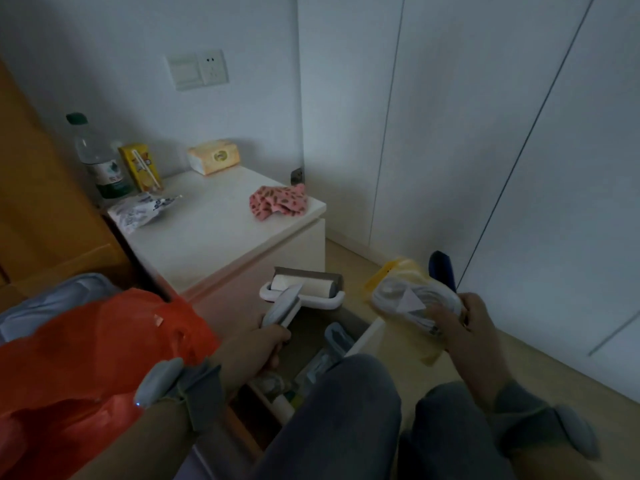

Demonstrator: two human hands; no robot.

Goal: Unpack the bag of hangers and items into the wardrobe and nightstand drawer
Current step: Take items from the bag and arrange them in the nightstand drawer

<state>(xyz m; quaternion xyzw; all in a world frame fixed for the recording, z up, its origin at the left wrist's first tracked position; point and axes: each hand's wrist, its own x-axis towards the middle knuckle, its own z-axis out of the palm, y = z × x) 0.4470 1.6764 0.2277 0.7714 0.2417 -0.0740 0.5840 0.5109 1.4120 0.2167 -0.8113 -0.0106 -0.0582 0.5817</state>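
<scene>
With left hand [258, 344] clasping the stiff-handled lint roller [304, 289], right hand [464, 323] at three o'clock pinching a light, slippery cable pouch [405, 296], hold mid-bundle.

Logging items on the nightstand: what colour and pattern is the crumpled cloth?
The cloth is pink with dark brownish spots; head view shows it.

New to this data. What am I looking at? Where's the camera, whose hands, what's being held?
No robot: one camera on a person's head, looking down at their own bare hands. The left hand grips the handle of a lint roller near the open nightstand drawer. The right hand holds a yellowish plastic bag of coiled white cable. On the nightstand top: a water bottle, yellow carton, tissue pack, pink cloth and crumpled packet. The orange bag sits at the left.
</scene>
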